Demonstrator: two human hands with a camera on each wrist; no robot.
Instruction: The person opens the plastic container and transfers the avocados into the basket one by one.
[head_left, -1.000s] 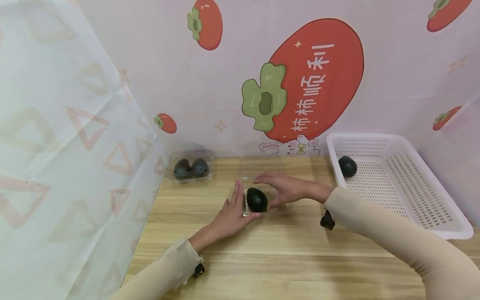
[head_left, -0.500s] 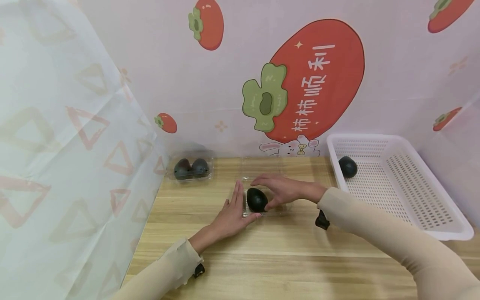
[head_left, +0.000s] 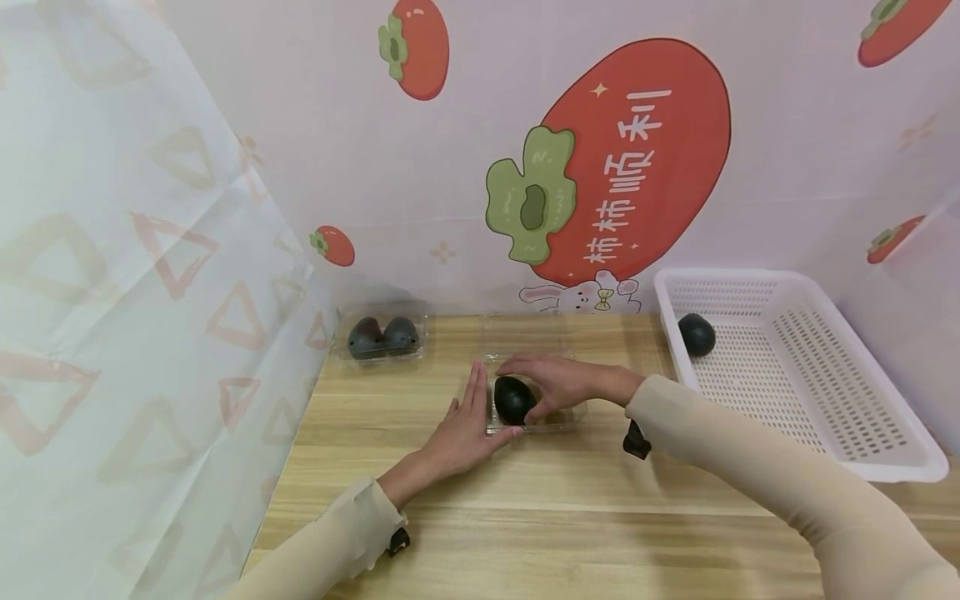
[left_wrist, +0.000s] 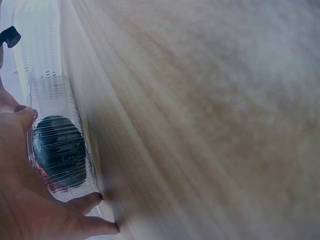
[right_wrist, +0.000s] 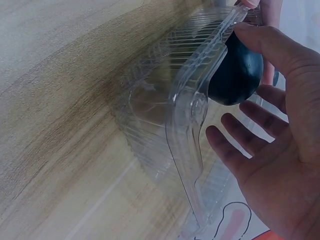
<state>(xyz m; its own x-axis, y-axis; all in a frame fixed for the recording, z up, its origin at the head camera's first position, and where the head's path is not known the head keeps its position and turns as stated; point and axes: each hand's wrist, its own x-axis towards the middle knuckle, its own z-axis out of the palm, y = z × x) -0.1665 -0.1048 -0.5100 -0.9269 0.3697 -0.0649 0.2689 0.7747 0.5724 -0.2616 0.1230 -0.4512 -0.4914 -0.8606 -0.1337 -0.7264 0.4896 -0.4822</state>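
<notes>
In the head view a dark avocado (head_left: 512, 402) sits in the left part of a clear plastic clamshell box (head_left: 558, 423), whose lid (head_left: 525, 333) is folded back toward the wall. My left hand (head_left: 463, 433) lies along the box's left side, fingers straight, thumb at the front left corner. My right hand (head_left: 558, 382) reaches over the box from the right. Its thumb and fingers hold the avocado from two sides; in the right wrist view the thumb (right_wrist: 265, 42) lies on the avocado (right_wrist: 237, 70), with several fingers slightly bent beneath.
A second clear box (head_left: 412, 354) with two dark avocados (head_left: 382, 337) stands at the back left by the wall. To the right is a white perforated basket (head_left: 802, 283) with one avocado (head_left: 696, 335) at its left side. A printed sheet (head_left: 435, 167) covers the walls behind the wooden table (head_left: 480, 533).
My right hand has moved left over the box, and its thumb and fingers have come round the avocado. My left hand, the box and the basket stay in place.
</notes>
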